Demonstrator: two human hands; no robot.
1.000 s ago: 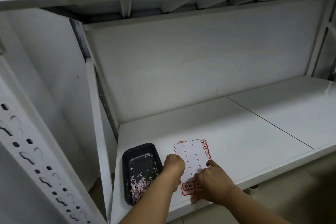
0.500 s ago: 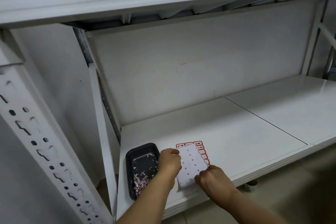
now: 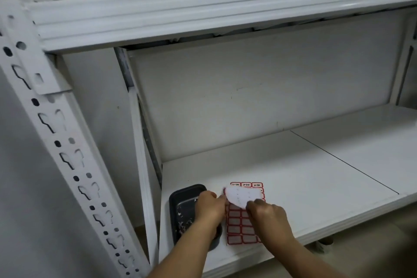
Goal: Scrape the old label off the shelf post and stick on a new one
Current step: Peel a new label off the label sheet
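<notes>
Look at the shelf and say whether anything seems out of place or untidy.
Nothing is spilled. Paper scraps sit inside the black tray. Only the white sheet looks odd: it curls up off the label sheet.

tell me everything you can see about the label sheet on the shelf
The label sheet lies flat on the white shelf board, just right of the black tray. It is a grid of red-bordered rectangular labels; the top row bears small dark writing, too small to read. A white sheet lies curled over its upper part, held by the left hand and right hand.
</notes>
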